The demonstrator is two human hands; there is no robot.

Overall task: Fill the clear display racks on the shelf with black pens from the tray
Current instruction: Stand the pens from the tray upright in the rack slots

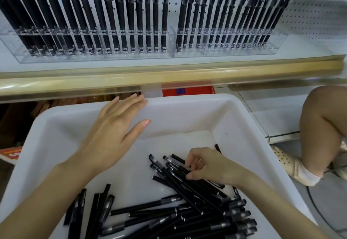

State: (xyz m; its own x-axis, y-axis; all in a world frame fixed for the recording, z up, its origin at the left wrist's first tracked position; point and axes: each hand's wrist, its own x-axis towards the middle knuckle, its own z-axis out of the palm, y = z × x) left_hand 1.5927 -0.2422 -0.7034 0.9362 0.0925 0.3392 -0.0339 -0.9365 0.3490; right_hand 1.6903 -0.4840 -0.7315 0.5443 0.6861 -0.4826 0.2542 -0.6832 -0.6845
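Note:
A white plastic tray (187,107) fills the lower half of the view, with several loose black pens (180,212) piled in its near right part. My right hand (208,165) rests on the pile, fingers curled around a few black pens. My left hand (112,130) hovers flat and open over the tray's far left side, holding nothing. On the shelf above stand two clear display racks, the left rack (93,51) and the right rack (225,47), both holding rows of upright black pens. A narrow gap shows between the two rows.
The shelf's tan front edge (169,75) runs across the view just beyond the tray. A red box (187,90) sits under the shelf. My bare knee (323,116) and light shoe (293,165) are at the right, beside the tray. White pegboard backs the shelf.

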